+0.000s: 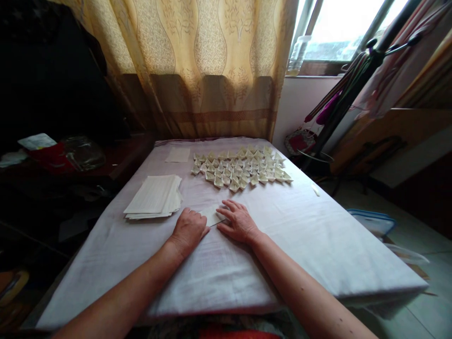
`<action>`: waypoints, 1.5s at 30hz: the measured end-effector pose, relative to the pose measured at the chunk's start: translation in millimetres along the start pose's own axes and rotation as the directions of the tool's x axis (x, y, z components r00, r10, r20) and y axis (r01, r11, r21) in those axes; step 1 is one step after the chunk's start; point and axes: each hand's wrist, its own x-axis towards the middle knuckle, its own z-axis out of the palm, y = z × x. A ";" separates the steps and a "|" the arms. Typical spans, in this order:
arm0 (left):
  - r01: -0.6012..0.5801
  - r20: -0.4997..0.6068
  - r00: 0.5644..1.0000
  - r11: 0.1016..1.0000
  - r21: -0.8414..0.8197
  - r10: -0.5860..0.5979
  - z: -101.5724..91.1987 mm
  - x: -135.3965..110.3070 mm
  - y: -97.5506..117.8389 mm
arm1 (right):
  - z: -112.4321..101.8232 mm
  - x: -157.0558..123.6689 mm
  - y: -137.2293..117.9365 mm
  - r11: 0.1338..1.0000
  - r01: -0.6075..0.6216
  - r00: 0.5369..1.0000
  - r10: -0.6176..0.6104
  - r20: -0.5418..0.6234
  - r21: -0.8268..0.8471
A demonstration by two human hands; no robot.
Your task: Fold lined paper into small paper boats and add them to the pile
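Now, the left hand [189, 230], fingers curled, and right hand [239, 221], fingers spread, touch a paper [212, 216]; the left's grip is unclear.

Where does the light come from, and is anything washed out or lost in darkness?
Head view: daylight through the window, its glass glaring nearly white; head view: curtain glowing above, darker below; head view: far left sunk near black, while the paper between the hands stays visible.
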 end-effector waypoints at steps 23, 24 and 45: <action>-0.067 -0.196 0.979 0.994 -0.088 0.048 16.6 1.2 -0.7 | -12.7 -17.5 -19.8 0.935 0.330 0.929 -0.346 -0.129 -0.131; -0.066 -0.175 0.984 0.987 -0.145 0.040 17.4 -0.8 4.2 | -9.7 -17.9 -19.6 0.937 0.323 0.936 -0.337 -0.100 -0.135; 0.072 -0.216 0.956 0.872 -0.485 -0.199 23.1 -28.0 7.8 | -13.4 -16.2 -5.6 0.979 0.001 1.000 -0.006 0.024 0.204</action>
